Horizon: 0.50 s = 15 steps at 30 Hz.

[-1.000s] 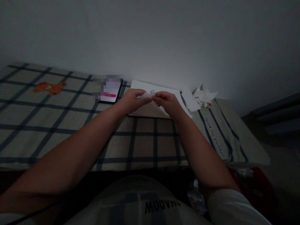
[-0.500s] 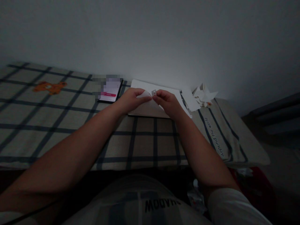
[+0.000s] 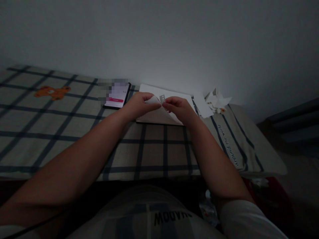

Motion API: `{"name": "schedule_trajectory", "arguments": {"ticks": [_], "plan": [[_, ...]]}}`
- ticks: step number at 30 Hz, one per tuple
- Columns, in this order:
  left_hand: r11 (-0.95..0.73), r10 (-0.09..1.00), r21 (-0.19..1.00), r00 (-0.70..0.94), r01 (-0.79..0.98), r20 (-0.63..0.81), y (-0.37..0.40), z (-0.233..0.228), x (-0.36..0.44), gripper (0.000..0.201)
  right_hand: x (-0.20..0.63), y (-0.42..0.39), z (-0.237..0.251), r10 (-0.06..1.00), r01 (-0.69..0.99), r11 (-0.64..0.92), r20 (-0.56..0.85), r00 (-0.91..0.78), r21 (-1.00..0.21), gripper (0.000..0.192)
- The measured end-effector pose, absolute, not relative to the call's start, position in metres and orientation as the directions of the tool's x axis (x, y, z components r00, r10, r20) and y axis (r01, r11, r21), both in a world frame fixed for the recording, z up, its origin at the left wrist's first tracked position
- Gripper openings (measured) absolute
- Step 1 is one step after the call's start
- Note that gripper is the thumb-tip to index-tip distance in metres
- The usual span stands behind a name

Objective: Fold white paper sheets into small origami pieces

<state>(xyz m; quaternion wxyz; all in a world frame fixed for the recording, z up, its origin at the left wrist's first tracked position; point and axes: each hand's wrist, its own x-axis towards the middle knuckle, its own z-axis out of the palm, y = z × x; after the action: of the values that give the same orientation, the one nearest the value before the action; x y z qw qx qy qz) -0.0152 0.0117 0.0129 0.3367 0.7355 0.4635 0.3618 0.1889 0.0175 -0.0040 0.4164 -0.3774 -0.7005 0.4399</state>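
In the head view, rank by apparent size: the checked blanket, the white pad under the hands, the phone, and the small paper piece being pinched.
1. checked blanket
2. white pad
3. phone
4. small paper piece

All sit about equally far away, so the order seems safe.

Dim, underexposed room, faint glow on wall, corners vignetted, wide-angle edge distortion

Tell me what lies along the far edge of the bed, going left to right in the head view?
Orange bear patch → phone → left hand → paper slip → right hand → pile of paper scraps.
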Motion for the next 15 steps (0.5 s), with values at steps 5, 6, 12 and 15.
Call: {"name": "schedule_trajectory", "arguments": {"ticks": [5, 6, 12, 15], "plan": [[-0.383, 0.913, 0.805, 0.315, 0.453, 0.257, 0.0126, 0.0106, -0.0164, 0.025, 0.191, 0.0187, -0.0042, 0.876, 0.149, 0.348, 0.265, -0.402, -0.926, 0.019], [-0.393, 0.91, 0.8, 0.317, 0.454, 0.267, 0.0129, 0.01, -0.0165, 0.026, 0.1912, 0.0187, -0.0043, 0.872, 0.145, 0.352, 0.268, -0.411, -0.925, 0.02], [-0.383, 0.912, 0.812, 0.319, 0.441, 0.257, 0.0146, 0.0081, -0.0162, 0.026, 0.1895, 0.0171, -0.0034, 0.838, 0.133, 0.418, 0.324, -0.439, -0.899, 0.022], [-0.385, 0.911, 0.815, 0.32, 0.432, 0.261, 0.0152, 0.008, -0.0164, 0.025, 0.1885, 0.0159, -0.0024, 0.837, 0.136, 0.434, 0.343, -0.426, -0.891, 0.023]]}}
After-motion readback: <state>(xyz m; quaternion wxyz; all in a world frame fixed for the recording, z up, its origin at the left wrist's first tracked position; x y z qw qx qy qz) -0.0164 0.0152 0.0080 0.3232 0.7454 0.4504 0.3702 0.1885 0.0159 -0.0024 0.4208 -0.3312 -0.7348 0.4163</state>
